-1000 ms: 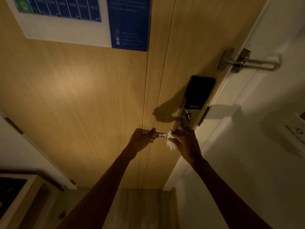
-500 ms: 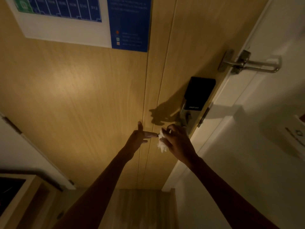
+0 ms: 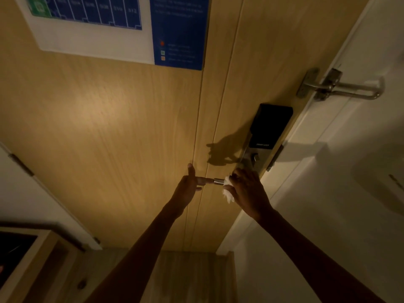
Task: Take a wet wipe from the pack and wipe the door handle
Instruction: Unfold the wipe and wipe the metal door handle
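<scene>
The metal door handle sticks out leftward from the black smart lock on the wooden door; only its free end shows. My right hand is wrapped round the handle with a crumpled white wet wipe pressed on it. My left hand is open, thumb up, its index fingertip touching the handle's free end. The wipe pack is out of view.
A metal swing-bar door guard bridges door and white frame above the lock. A blue and white floor-plan notice hangs at the top. A wooden cabinet stands at the lower left, wall on the right.
My left hand let go of the handle's end and opened; now only its index finger touches the tip. My right hand with the wipe slid along the handle, left then back towards the lock.
</scene>
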The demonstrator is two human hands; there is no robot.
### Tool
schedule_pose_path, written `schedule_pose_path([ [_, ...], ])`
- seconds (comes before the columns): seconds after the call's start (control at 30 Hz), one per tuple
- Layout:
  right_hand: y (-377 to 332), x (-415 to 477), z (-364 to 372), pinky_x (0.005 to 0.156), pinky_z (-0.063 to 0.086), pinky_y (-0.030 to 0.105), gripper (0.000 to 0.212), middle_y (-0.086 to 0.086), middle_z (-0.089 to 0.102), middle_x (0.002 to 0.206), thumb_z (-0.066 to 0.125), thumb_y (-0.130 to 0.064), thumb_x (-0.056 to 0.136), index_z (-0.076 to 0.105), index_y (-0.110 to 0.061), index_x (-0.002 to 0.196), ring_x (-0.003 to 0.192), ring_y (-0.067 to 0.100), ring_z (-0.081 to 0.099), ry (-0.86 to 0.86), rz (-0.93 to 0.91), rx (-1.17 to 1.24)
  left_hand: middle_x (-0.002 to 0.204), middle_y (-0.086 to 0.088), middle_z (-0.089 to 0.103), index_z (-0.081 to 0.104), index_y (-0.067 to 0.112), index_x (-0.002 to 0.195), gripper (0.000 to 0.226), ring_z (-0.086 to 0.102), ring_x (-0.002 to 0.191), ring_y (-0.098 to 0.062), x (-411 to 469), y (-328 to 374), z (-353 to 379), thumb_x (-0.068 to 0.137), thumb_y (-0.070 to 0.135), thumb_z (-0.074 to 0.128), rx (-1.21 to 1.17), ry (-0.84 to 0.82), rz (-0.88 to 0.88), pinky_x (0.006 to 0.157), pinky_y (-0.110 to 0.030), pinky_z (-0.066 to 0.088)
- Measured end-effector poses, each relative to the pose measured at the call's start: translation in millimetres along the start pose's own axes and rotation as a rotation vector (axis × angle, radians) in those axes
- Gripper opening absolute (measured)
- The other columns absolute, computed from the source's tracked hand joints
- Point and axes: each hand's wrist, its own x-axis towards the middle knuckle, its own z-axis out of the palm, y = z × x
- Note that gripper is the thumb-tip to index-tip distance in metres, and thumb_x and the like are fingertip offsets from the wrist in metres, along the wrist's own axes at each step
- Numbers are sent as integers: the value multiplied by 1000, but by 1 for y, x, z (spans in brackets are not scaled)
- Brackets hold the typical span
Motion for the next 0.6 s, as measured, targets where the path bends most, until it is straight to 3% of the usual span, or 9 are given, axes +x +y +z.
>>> schedule_pose_path([
  [0.17, -24, 8, 4, 79, 54, 35, 42, 8, 67, 102, 76, -38, 78, 67, -13, 110, 95, 24, 64, 9, -7, 24, 108, -2, 73, 76, 26, 87, 82, 63, 101, -3, -4, 4, 0, 85, 66, 4, 3, -51, 33, 87, -20, 44],
  [0.3, -14, 2, 2, 80, 52, 36, 38, 7, 66, 99, 76, -37, 78, 64, -13, 104, 92, 24, 63, 44, -46, -15, 105, -4, 75, 75, 19, 97, 81, 64, 106, -10, 2, 7, -1, 94, 57, 3, 66, -41, 19, 95, -26, 41],
  [0.37, -10, 0, 4, 81, 52, 38, 34, 7, 66, 99, 76, -35, 79, 63, -12, 100, 93, 24, 63, 42, -28, -1, 101, -3, 76, 75, 17, 100, 79, 66, 100, -6, 4, 8, -2, 96, 57, 7, 82, -23, 1, 90, -22, 39],
  [0.47, -21, 5, 8, 81, 51, 36, 30, 7, 67, 100, 72, -33, 81, 63, -12, 101, 96, 24, 63, 43, 0, 29, 101, -7, 75, 74, 11, 102, 78, 68, 81, 7, 7, 6, 0, 97, 55, 11, 67, -32, -3, 72, -5, 44],
  [0.6, -18, 3, 8, 84, 51, 37, 32, 6, 68, 102, 75, -28, 82, 65, -13, 107, 98, 25, 64, 18, -16, 78, 102, -13, 74, 72, 4, 103, 78, 70, 87, -6, 12, 2, -2, 98, 53, 12, 4, -31, -43, 72, -8, 52],
])
